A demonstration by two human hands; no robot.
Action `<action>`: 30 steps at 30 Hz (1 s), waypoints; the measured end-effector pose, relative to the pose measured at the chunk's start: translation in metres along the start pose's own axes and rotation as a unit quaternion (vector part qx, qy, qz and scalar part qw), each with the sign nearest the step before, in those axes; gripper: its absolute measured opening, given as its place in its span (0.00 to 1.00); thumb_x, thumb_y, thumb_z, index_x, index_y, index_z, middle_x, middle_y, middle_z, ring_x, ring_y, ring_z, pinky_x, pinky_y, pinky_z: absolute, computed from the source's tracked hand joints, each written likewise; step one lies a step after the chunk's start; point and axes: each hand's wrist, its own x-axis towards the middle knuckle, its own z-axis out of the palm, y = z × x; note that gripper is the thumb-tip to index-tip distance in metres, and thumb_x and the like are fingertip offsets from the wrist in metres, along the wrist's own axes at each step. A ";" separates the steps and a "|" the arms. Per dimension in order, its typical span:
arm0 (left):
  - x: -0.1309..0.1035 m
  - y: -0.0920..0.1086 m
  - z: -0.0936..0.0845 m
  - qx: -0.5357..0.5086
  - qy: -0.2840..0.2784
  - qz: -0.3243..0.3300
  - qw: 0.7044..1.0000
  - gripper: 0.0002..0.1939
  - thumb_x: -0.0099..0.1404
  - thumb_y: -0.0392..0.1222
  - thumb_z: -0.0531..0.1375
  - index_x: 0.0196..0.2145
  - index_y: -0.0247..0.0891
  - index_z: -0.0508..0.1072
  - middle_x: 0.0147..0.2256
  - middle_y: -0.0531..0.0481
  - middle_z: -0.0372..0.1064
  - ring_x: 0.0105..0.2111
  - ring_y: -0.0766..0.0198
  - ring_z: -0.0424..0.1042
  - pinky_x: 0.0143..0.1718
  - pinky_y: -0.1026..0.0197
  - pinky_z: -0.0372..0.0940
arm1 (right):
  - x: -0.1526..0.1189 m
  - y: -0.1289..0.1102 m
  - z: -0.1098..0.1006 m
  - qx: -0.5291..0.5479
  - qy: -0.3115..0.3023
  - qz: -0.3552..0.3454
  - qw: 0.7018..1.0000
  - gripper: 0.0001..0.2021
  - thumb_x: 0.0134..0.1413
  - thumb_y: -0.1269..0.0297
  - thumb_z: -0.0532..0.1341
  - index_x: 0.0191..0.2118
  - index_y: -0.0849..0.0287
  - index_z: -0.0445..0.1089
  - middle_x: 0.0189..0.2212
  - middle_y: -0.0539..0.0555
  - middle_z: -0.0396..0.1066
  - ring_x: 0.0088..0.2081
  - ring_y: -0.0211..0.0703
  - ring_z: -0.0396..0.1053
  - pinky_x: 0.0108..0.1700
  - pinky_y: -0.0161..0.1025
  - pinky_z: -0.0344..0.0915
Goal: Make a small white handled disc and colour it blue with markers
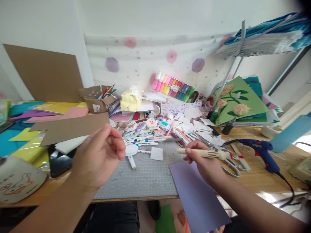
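Observation:
My right hand point(202, 163) grips a thick cream pen point(211, 153) with coloured sliders near its far end, a multicolour pen by its look. Its blunt tip points left, above the grey cutting mat point(145, 181). Under this hand lies a sheet of purple paper point(196, 197), overhanging the table's front edge. My left hand point(102, 157) is raised over the mat's left side with its fingers curled in. What they hold, if anything, is hidden. Right at these fingertips shows a white oval piece point(131, 150); I cannot tell whether they touch it. A white square point(156, 153) and a white marker point(132, 162) lie nearby.
Across the mat's back spread several markers point(145, 144) and a heap of paper cutouts point(150, 124). To the right are scissors point(230, 168) and a blue glue gun point(263, 153) with its cord. Cut cardboard point(70, 127) and coloured sheets occupy the left.

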 end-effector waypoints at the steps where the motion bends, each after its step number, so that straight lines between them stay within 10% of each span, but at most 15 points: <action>1: 0.003 0.003 0.009 -0.009 -0.011 -0.009 1.000 0.16 0.71 0.41 0.51 0.27 0.35 0.71 0.15 0.57 0.62 0.13 0.73 0.59 0.15 0.71 0.58 | -0.001 -0.007 0.004 0.002 -0.017 -0.016 1.000 0.14 0.45 0.57 0.70 0.35 0.58 0.69 0.27 0.49 0.73 0.26 0.36 0.69 0.32 0.36 0.68; 5: 0.001 0.000 0.042 -0.044 -0.036 -0.029 0.998 0.25 0.72 0.42 0.46 0.20 0.37 0.68 0.06 0.60 0.47 0.07 0.75 0.42 0.10 0.72 0.45 | -0.017 -0.033 0.030 0.036 -0.086 0.000 0.996 0.25 0.51 0.51 0.66 0.52 0.55 0.64 0.36 0.57 0.77 0.29 0.42 0.75 0.30 0.37 0.70; 11: -0.008 -0.013 0.074 -0.083 -0.073 -0.012 0.994 0.23 0.71 0.42 0.49 0.19 0.37 0.66 0.06 0.60 0.49 0.07 0.75 0.42 0.11 0.71 0.45 | -0.053 -0.056 0.077 0.157 -0.198 0.138 0.958 0.30 0.34 0.60 0.75 0.42 0.53 0.59 0.44 0.53 0.71 0.36 0.41 0.74 0.31 0.34 0.68; 17: -0.015 -0.026 0.086 -0.059 -0.017 0.046 0.997 0.19 0.67 0.45 0.56 0.19 0.37 0.65 0.06 0.61 0.50 0.08 0.75 0.44 0.12 0.71 0.42 | -0.074 -0.049 0.096 0.216 -0.137 0.153 0.955 0.31 0.33 0.68 0.74 0.40 0.52 0.54 0.28 0.44 0.72 0.26 0.33 0.68 0.31 0.32 0.63; 24: -0.018 -0.032 0.075 0.013 0.011 0.030 0.999 0.16 0.64 0.49 0.57 0.22 0.38 0.65 0.09 0.62 0.49 0.11 0.74 0.45 0.15 0.70 0.45 | -0.073 -0.041 0.079 0.213 -0.125 0.095 0.964 0.24 0.38 0.71 0.70 0.38 0.53 0.56 0.21 0.44 0.71 0.22 0.34 0.65 0.27 0.32 0.60; 30: -0.016 -0.023 0.025 0.171 0.042 0.070 0.982 0.13 0.61 0.48 0.58 0.24 0.39 0.69 0.15 0.60 0.54 0.17 0.71 0.53 0.20 0.71 0.51 | -0.068 -0.043 0.055 0.203 -0.119 0.051 0.971 0.21 0.43 0.74 0.69 0.38 0.53 0.58 0.23 0.43 0.71 0.24 0.34 0.67 0.29 0.33 0.61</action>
